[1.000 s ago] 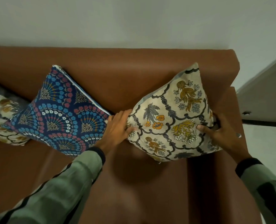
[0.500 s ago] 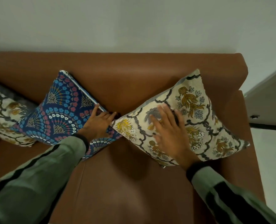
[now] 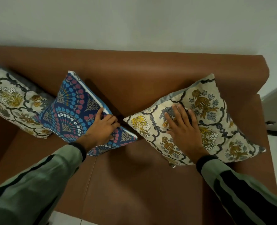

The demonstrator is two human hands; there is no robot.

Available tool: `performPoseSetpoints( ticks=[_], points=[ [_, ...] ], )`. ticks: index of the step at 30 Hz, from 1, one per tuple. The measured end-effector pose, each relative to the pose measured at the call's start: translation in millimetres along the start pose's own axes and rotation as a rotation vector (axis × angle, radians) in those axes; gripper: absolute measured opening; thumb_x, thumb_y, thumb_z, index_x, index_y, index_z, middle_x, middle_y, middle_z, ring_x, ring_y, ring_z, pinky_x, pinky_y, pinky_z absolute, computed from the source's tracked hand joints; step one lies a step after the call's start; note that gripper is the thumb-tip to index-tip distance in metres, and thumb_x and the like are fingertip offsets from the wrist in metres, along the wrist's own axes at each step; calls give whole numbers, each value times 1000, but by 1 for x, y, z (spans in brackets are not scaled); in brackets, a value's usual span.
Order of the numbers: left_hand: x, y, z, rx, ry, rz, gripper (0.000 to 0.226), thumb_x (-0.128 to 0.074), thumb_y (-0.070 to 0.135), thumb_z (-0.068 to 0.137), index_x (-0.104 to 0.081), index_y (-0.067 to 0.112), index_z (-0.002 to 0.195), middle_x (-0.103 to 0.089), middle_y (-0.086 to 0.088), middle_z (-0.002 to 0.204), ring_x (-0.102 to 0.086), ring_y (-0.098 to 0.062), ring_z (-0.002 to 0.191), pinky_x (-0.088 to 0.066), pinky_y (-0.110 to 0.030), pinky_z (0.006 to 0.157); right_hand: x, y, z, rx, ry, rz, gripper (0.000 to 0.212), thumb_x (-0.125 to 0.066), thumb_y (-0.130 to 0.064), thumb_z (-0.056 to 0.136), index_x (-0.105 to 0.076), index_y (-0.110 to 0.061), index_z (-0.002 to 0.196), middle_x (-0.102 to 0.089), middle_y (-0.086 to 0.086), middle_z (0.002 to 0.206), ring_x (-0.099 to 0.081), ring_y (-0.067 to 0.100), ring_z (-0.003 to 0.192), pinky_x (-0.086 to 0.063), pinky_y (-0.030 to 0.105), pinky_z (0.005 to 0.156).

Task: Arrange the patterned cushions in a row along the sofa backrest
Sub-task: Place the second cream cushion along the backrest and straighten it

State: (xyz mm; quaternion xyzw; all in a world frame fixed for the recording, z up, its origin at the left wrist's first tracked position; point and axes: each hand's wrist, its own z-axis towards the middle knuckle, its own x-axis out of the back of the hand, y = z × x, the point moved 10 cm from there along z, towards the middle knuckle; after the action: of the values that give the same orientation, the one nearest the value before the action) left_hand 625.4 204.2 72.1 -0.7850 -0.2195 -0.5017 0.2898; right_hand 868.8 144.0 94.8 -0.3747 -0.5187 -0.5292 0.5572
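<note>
Our right hand point(image 3: 181, 127) has let go, now flat and open on the cream cushion point(image 3: 207, 120); left hand point(image 3: 102, 127) grips the blue cushion point(image 3: 72, 114), next to straighten.

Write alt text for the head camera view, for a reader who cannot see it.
A person's left hand grips the edge of a blue patterned cushion while the right hand lies flat on a cream floral cushion, both leaning on a brown sofa backrest. Another cream cushion sits at far left.
</note>
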Motion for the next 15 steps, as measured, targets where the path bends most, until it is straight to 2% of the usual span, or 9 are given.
performPoseSetpoints(
  ticks=[2, 7, 10, 13, 15],
  points=[
    [2, -2, 19, 25, -35, -17, 62, -74, 42, 79, -55, 20, 133, -51, -4, 128, -42, -25, 128, 2, -66, 116, 0, 3, -1, -15, 0, 11, 70, -63, -42, 89, -36, -17, 148, -23, 17, 161, -13, 31, 150, -3, 50, 121],
    [1, -10, 39, 50, -39, -72, 68, -69, 44, 83, -45, 24, 142, -45, -4, 138, -31, -25, 138, 5, -62, 117, 10, -8, -2, -30, -17, -18, 64, -52, -43, 92, -36, -16, 148, -19, 18, 162, -8, 31, 151, -5, 53, 121],
    [12, -17, 17, 111, 82, -158, 73, -63, 47, 86, -34, 23, 149, -31, -9, 157, -13, -28, 149, 6, -60, 116, 23, -27, 3, -91, 13, 19, 64, -52, -40, 89, -40, -12, 145, -28, 22, 158, -16, 35, 149, -6, 58, 119],
    [19, -40, -35, 215, 339, -249, 69, -53, 49, 92, -31, 23, 152, -27, -13, 161, -14, -31, 150, -6, -62, 118, 23, -86, 20, -45, 21, 137, 61, -50, -41, 91, -42, -13, 144, -33, 21, 156, -24, 35, 146, -16, 60, 116],
    [9, -62, -74, 338, 451, -294, 65, -47, 50, 96, -29, 22, 153, -22, -15, 162, -14, -33, 150, -9, -62, 117, 16, -140, 40, 56, 3, 241, 60, -45, -43, 94, -39, -16, 147, -30, 17, 158, -20, 32, 146, -20, 57, 112]
  ],
)
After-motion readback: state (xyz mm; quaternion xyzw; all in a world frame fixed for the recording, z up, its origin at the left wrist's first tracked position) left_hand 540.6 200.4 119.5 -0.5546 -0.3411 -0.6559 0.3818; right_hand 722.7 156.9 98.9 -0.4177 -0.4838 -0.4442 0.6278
